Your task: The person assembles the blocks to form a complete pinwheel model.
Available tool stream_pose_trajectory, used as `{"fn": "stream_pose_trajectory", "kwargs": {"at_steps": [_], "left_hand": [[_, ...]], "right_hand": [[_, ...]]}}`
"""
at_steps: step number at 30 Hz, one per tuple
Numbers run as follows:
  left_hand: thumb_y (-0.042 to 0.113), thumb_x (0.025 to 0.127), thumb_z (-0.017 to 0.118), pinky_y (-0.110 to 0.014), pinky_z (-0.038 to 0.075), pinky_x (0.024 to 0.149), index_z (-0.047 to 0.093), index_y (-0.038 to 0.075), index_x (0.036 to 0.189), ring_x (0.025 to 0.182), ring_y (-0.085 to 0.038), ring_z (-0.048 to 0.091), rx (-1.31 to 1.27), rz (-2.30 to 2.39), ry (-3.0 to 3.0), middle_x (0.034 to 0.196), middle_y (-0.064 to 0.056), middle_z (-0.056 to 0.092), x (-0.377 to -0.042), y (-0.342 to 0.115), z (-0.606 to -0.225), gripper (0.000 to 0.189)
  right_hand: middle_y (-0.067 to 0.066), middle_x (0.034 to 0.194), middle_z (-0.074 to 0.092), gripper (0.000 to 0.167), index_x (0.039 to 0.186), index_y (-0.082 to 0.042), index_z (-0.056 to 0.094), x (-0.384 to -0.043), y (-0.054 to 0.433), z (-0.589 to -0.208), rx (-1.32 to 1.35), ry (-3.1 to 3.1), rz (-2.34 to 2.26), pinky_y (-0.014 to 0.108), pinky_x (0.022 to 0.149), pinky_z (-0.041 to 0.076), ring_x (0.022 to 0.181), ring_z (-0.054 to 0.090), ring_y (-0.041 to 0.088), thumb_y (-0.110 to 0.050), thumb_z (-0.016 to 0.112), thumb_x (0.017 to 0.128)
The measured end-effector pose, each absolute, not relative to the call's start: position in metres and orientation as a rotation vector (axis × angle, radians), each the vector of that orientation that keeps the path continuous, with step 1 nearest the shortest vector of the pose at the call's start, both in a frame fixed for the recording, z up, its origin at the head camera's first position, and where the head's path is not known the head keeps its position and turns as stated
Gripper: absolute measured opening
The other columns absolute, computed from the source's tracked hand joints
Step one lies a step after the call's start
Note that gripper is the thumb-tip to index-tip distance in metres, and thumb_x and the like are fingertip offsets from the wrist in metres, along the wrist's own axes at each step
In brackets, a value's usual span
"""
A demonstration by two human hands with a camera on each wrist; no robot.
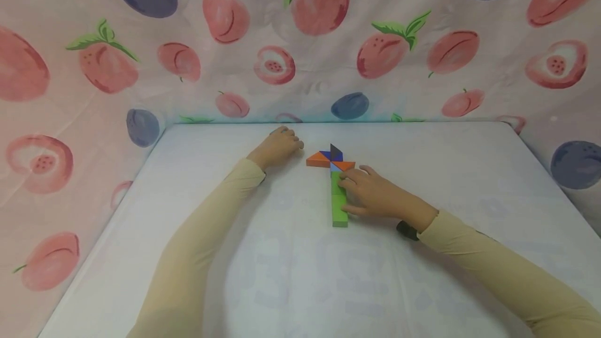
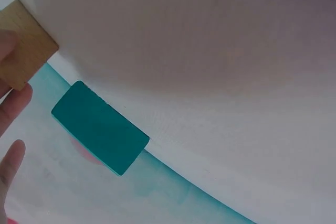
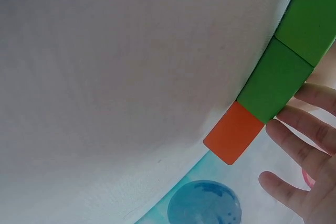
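Flat colored blocks lie mid-table as a pinwheel shape. Orange triangles (image 1: 319, 159), a dark triangle (image 1: 335, 152) and a light blue piece (image 1: 334, 167) meet above two green blocks (image 1: 339, 210) laid end to end. My right hand (image 1: 375, 192) rests alongside this stem, fingertips touching the green side; in the right wrist view its fingers are nearly straight beside the green blocks (image 3: 275, 80) and an orange block face (image 3: 234, 133). My left hand (image 1: 280, 146) is left of the pinwheel, pinching a wood-colored block (image 2: 31, 45). A teal block (image 2: 100, 128) is close by that hand.
The white table (image 1: 281, 275) runs back to a hanging fruit-print cloth (image 1: 324, 77). A small black device (image 1: 407, 230) is at my right wrist, just above the tabletop.
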State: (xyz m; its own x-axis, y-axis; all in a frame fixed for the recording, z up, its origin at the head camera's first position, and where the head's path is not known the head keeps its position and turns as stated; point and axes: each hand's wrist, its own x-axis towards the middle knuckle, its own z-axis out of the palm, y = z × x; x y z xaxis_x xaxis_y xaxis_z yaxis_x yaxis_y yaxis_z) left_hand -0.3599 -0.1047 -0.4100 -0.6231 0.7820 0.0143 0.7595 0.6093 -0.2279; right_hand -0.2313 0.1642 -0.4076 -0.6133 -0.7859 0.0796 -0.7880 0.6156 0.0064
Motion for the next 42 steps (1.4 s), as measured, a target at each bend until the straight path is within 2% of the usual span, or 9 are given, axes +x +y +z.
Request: {"fn": "stream_pose_trajectory", "kwargs": {"at_steps": [3, 8, 13, 18, 24, 29, 36, 42], "left_hand": [[0.018, 0.094, 0.056, -0.041, 0.037, 0.105, 0.066, 0.011, 0.105, 0.097, -0.024, 0.063, -1.309, 0.279, -2.692, 0.098, -0.005, 0.072, -0.356, -0.106, -0.409, 0.016], [0.029, 0.092, 0.06, -0.039, 0.038, 0.099, 0.066, 0.011, 0.092, 0.086, -0.024, 0.063, -1.314, 0.218, -2.646, 0.08, -0.004, 0.07, -0.348, -0.109, -0.409, 0.019], [0.03, 0.089, 0.063, -0.038, 0.037, 0.096, 0.068, 0.011, 0.081, 0.078, -0.023, 0.059, -1.323, 0.17, -2.614, 0.069, -0.001, 0.067, -0.339, -0.112, -0.408, 0.022], [0.032, 0.089, 0.063, -0.042, 0.038, 0.101, 0.069, 0.011, 0.081, 0.079, -0.021, 0.058, -1.334, 0.151, -2.676, 0.073, 0.0, 0.068, -0.329, -0.11, -0.406, 0.023], [0.03, 0.09, 0.063, -0.042, 0.04, 0.1, 0.069, 0.011, 0.086, 0.083, -0.021, 0.059, -1.359, 0.117, -2.706, 0.079, -0.001, 0.068, -0.319, -0.105, -0.404, 0.02], [0.024, 0.089, 0.063, -0.041, 0.039, 0.101, 0.068, 0.011, 0.095, 0.089, -0.022, 0.059, -1.344, 0.136, -2.723, 0.088, -0.002, 0.069, -0.315, -0.106, -0.402, 0.015], [0.02, 0.089, 0.062, -0.041, 0.038, 0.104, 0.065, 0.015, 0.113, 0.1, -0.023, 0.061, -1.377, 0.214, -2.703, 0.102, -0.004, 0.069, -0.313, -0.114, -0.396, 0.024], [0.011, 0.085, 0.068, -0.041, 0.04, 0.103, 0.066, 0.017, 0.108, 0.097, -0.021, 0.061, -1.479, 0.127, -2.597, 0.099, -0.002, 0.07, -0.313, -0.118, -0.401, 0.025]], "right_hand": [[0.012, 0.125, 0.057, 0.054, 0.12, -0.003, 0.057, -0.232, 0.164, -0.408, 1.347, -2.752, 0.038, 0.055, 0.104, 0.036, 0.12, 0.05, 0.025, -0.045, 0.061, 0.086], [0.012, 0.124, 0.057, 0.055, 0.12, -0.003, 0.057, -0.232, 0.165, -0.408, 1.358, -2.733, 0.042, 0.055, 0.103, 0.036, 0.119, 0.05, 0.026, -0.045, 0.062, 0.086], [0.013, 0.124, 0.057, 0.054, 0.12, -0.003, 0.057, -0.232, 0.165, -0.407, 1.364, -2.715, 0.048, 0.054, 0.103, 0.037, 0.119, 0.051, 0.026, -0.044, 0.062, 0.086], [0.012, 0.123, 0.058, 0.054, 0.12, -0.002, 0.057, -0.233, 0.164, -0.406, 1.371, -2.703, 0.044, 0.054, 0.102, 0.038, 0.118, 0.051, 0.025, -0.044, 0.062, 0.086], [0.012, 0.122, 0.058, 0.055, 0.119, -0.002, 0.057, -0.233, 0.164, -0.407, 1.37, -2.699, 0.032, 0.055, 0.101, 0.038, 0.117, 0.051, 0.026, -0.044, 0.063, 0.085], [0.012, 0.122, 0.058, 0.055, 0.12, -0.002, 0.057, -0.233, 0.164, -0.408, 1.367, -2.717, 0.038, 0.055, 0.102, 0.038, 0.118, 0.051, 0.025, -0.045, 0.062, 0.086], [0.012, 0.122, 0.057, 0.054, 0.12, -0.003, 0.057, -0.233, 0.164, -0.408, 1.364, -2.72, 0.035, 0.055, 0.102, 0.037, 0.118, 0.051, 0.025, -0.045, 0.062, 0.086], [0.012, 0.123, 0.057, 0.055, 0.12, -0.003, 0.057, -0.232, 0.164, -0.408, 1.356, -2.744, 0.038, 0.054, 0.103, 0.037, 0.119, 0.051, 0.025, -0.045, 0.061, 0.086]]}}
